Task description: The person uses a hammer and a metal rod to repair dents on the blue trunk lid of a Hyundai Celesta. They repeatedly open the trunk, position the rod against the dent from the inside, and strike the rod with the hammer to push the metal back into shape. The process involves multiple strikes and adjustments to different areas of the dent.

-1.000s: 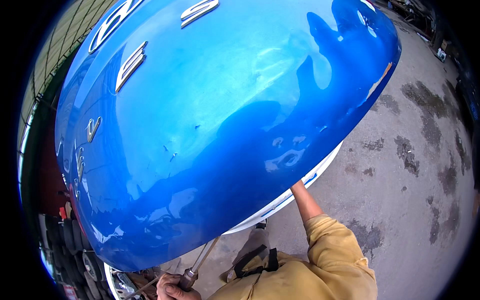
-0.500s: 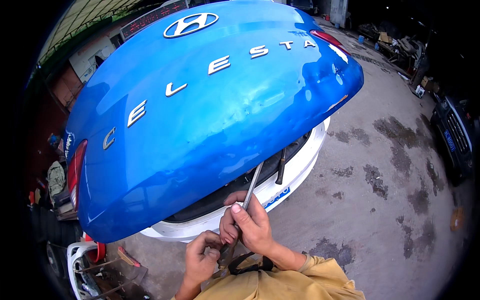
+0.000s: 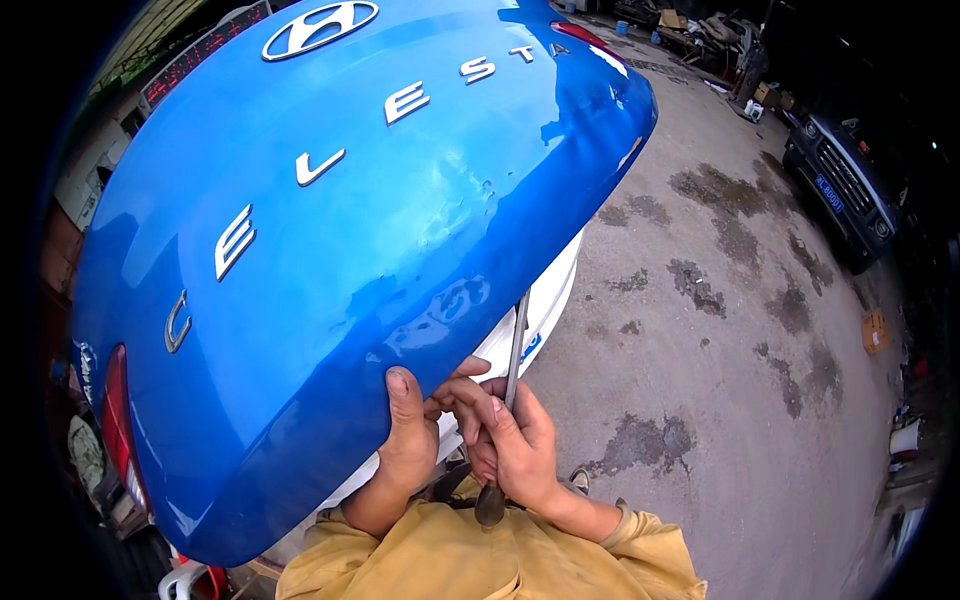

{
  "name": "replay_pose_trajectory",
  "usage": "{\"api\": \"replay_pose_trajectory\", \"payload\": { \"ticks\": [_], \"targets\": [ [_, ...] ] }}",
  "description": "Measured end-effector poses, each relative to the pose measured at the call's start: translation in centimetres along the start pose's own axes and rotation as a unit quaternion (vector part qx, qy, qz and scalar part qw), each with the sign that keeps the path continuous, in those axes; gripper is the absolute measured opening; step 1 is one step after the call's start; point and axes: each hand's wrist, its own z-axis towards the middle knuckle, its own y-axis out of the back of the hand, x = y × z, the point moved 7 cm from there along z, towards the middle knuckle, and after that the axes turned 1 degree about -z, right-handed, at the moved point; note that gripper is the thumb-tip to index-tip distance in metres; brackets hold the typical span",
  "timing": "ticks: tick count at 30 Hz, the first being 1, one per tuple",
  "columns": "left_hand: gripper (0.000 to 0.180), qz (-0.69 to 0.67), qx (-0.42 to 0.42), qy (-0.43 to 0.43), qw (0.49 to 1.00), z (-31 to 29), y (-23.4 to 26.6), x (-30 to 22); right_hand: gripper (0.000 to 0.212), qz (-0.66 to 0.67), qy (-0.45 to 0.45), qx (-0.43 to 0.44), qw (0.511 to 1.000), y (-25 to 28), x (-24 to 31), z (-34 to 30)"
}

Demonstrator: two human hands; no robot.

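Observation:
The dented rear edge of a raised blue trunk lid [image 3: 350,340] fills the view before me. My left hand [image 3: 410,435] is at this edge, its thumb lying up against the blue paint. The fingers of that hand are spread from the thumb and reach rightward to my right hand [image 3: 522,445]. My right hand is closed round a long metal rod [image 3: 517,345] with a dark rounded end [image 3: 490,505] below the fist. The rod points upward, and its far tip is hidden behind the lid.
A white bumper [image 3: 550,285] shows under the lid. On the right are a stained concrete floor [image 3: 660,330], a dark parked car [image 3: 845,190] and a cardboard box [image 3: 876,331]. Red tail lights [image 3: 118,420] sit at the lid's corners.
My view has shifted, with the lid now nearer and further left. My left hand has moved up from the rod's lower end to the lid's edge. The rod stands more upright.

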Motion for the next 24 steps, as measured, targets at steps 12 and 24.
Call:
{"api": "replay_pose_trajectory", "payload": {
  "ticks": [12, 24],
  "targets": [
    [0.068, 0.053, 0.038, -0.003, 0.998, 1.2, -0.4, -4.0, 0.037, -0.228, 0.001, -0.067, 0.971, 5.1, -2.7, -5.6],
    [0.084, 0.117, -0.075, -0.071, 0.988, 1.9, 0.1, -2.3, 0.046, -0.392, 0.074, -0.072, 0.914, 9.6, 0.1, -1.1]
  ]
}}
